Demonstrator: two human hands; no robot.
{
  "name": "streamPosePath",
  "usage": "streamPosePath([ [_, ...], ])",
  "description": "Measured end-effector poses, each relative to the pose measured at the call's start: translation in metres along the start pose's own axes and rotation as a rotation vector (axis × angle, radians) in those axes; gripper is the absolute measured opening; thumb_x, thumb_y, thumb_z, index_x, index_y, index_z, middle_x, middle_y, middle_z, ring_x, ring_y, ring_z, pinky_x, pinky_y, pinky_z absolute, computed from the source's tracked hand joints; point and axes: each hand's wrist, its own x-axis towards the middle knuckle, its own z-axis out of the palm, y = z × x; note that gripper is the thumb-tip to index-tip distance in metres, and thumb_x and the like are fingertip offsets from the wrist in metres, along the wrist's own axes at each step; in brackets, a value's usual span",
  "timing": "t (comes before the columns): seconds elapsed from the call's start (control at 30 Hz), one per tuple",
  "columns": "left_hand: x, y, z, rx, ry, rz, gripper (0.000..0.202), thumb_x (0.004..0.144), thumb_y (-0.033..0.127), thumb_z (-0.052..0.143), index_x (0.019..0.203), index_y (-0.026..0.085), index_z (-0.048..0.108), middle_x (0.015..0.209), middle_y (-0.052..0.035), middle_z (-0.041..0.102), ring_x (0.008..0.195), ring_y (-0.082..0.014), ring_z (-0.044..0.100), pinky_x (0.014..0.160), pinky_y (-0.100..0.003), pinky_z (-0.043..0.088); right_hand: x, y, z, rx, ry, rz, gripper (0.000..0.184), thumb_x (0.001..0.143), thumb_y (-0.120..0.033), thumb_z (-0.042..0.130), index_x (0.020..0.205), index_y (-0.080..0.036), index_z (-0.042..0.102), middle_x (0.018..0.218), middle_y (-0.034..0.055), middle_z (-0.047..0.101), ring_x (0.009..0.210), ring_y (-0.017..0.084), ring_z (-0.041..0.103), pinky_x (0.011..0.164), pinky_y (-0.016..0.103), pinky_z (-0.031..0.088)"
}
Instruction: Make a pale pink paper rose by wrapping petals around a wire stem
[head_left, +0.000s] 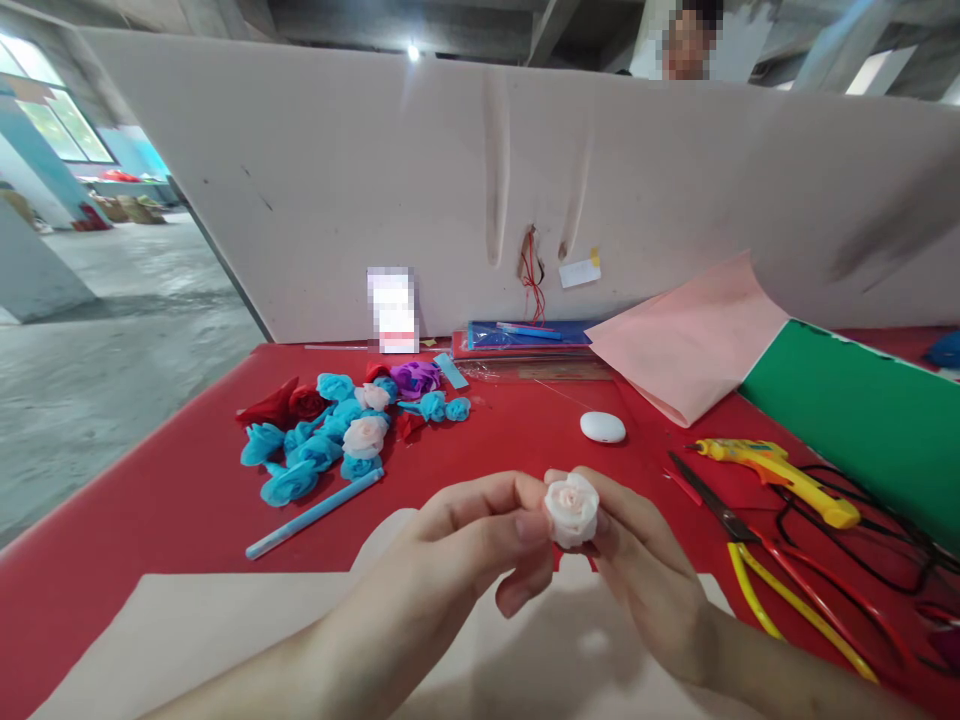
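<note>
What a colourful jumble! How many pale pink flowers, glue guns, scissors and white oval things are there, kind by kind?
Pale pink flowers: 3 (one held between the left hand and right hand, two among the blue flowers)
Glue guns: 1
Scissors: 1 pair
White oval things: 1
Total: 6

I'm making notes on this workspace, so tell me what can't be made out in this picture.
All in the head view:
Pale rose, underside: hidden by the left hand and right hand.
Phone screen: blurred by pixelation.
White tag: any writing too small.
Green sheet: cut off by the right edge.
</note>
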Motion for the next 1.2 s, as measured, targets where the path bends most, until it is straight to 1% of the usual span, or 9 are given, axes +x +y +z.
streamPosePath([
  [0.2, 0.001, -0.002, 0.001, -0.088, 0.088, -0.031, 0.019, 0.080, 0.034, 0.058, 0.068, 0.019, 0.058, 0.063, 0.0019, 0.037, 0.066, -0.0143, 0.035, 0.068, -0.026, 0.032, -0.003, -0.004, 0.001, -0.173, 0.045, -0.044, 0.030, 0.093, -0.042, 0.044, 0.076, -0.022, 0.058, 0.072, 0.0009, 0.055, 0.067, 0.014, 0.050, 0.064, 0.026, 0.039],
  [0.43, 0.001, -0.001, 0.002, -0.059, 0.025, 0.000, 0.018, 0.081, 0.031, 0.056, 0.071, 0.017, 0.063, 0.059, 0.0027, 0.036, 0.061, -0.0131, 0.028, 0.065, -0.026, 0.029, -0.005, 0.000, 0.001, -0.159, 0.050, -0.122, 0.027, 0.094, -0.037, 0.042, 0.094, -0.030, 0.069, 0.075, 0.0005, 0.058, 0.069, 0.013, 0.054, 0.067, 0.025, 0.041],
  [0.53, 0.000, -0.001, 0.004, -0.094, 0.038, -0.008, 0.016, 0.079, 0.030, 0.061, 0.071, 0.017, 0.064, 0.060, 0.0027, 0.039, 0.059, -0.0122, 0.025, 0.065, -0.025, 0.030, -0.005, -0.001, 0.000, -0.183, 0.040, -0.165, 0.026, 0.095, -0.032, 0.042, 0.104, -0.037, 0.066, 0.076, -0.0011, 0.057, 0.070, 0.012, 0.054, 0.068, 0.023, 0.042],
  [0.63, 0.000, -0.003, 0.004, -0.156, 0.026, 0.024, 0.017, 0.079, 0.031, 0.062, 0.069, 0.017, 0.063, 0.053, 0.0046, 0.036, 0.057, -0.0116, 0.023, 0.067, -0.024, 0.032, -0.004, -0.001, 0.001, -0.185, 0.014, -0.211, 0.031, 0.096, -0.026, 0.041, 0.115, -0.045, 0.058, 0.077, -0.0029, 0.056, 0.071, 0.010, 0.054, 0.068, 0.021, 0.042],
  [0.7, 0.001, -0.005, 0.003, -0.188, -0.012, 0.053, 0.018, 0.081, 0.031, 0.060, 0.068, 0.018, 0.062, 0.047, 0.0064, 0.030, 0.055, -0.0118, 0.022, 0.068, -0.022, 0.033, -0.004, 0.000, 0.001, -0.177, -0.002, -0.226, 0.030, 0.097, -0.027, 0.040, 0.114, -0.042, 0.058, 0.078, -0.0029, 0.056, 0.072, 0.010, 0.054, 0.068, 0.021, 0.042],
  [0.77, 0.002, -0.008, 0.002, -0.189, -0.038, 0.073, 0.020, 0.084, 0.030, 0.055, 0.069, 0.018, 0.062, 0.045, 0.0066, 0.028, 0.056, -0.0121, 0.025, 0.070, -0.023, 0.034, -0.003, 0.001, 0.003, -0.158, 0.000, -0.204, 0.025, 0.097, -0.029, 0.038, 0.104, -0.034, 0.061, 0.075, -0.0026, 0.054, 0.070, 0.010, 0.051, 0.067, 0.020, 0.042],
  [0.9, 0.003, -0.011, 0.000, -0.128, -0.023, 0.118, 0.021, 0.083, 0.032, 0.054, 0.077, 0.016, 0.065, 0.051, 0.0043, 0.037, 0.057, -0.0113, 0.031, 0.069, -0.024, 0.035, -0.002, 0.000, 0.006, -0.132, 0.036, -0.145, 0.028, 0.098, -0.031, 0.035, 0.081, -0.023, 0.056, 0.067, -0.0032, 0.043, 0.061, 0.010, 0.041, 0.063, 0.019, 0.041],
  [1.03, 0.002, -0.015, -0.003, -0.066, 0.045, 0.131, 0.017, 0.074, 0.036, 0.069, 0.078, 0.020, 0.067, 0.065, 0.0021, 0.048, 0.057, -0.0090, 0.033, 0.053, -0.021, 0.028, -0.001, -0.001, 0.008, -0.187, 0.046, -0.137, 0.028, 0.098, -0.033, 0.033, 0.078, -0.021, 0.048, 0.070, -0.0026, 0.045, 0.063, 0.010, 0.043, 0.061, 0.021, 0.038],
  [1.2, 0.002, -0.020, -0.002, -0.012, 0.128, 0.118, 0.016, 0.072, 0.039, 0.073, 0.072, 0.023, 0.068, 0.054, 0.0054, 0.038, 0.053, -0.0075, 0.031, 0.048, -0.019, 0.026, -0.002, 0.000, 0.010, -0.342, 0.098, -0.239, 0.024, 0.098, -0.030, 0.033, 0.081, -0.023, 0.048, 0.069, -0.0044, 0.043, 0.060, 0.008, 0.042, 0.057, 0.019, 0.036],
])
